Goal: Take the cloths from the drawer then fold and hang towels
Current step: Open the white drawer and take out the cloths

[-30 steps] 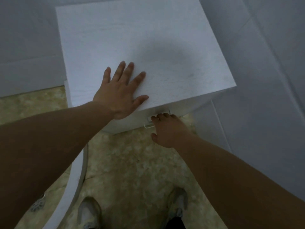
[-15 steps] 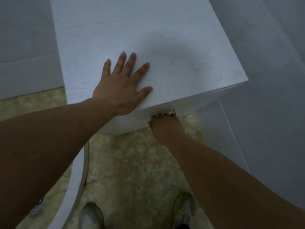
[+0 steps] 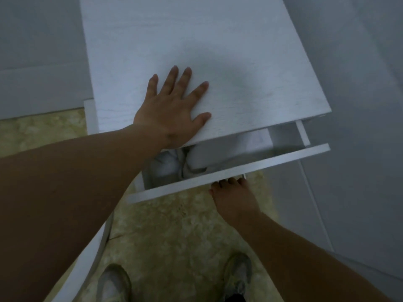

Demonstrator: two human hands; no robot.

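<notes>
Your left hand [image 3: 172, 112] is lying spread flat on the white woodgrain cabinet top [image 3: 218, 51], and your right hand [image 3: 231, 192] is curling round the handle under the drawer [image 3: 229, 171] front. Rumpled white cloths [image 3: 196, 158] are sitting inside the half-open drawer, with mottled tile floor [image 3: 174, 236] showing below.

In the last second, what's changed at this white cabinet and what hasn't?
The drawer has slid out toward the person, pulled by the right hand, whose fingers were already hooked on the handle under its front. White cloths now show inside. The left hand stays flat on the cabinet top, bracing it.
</notes>
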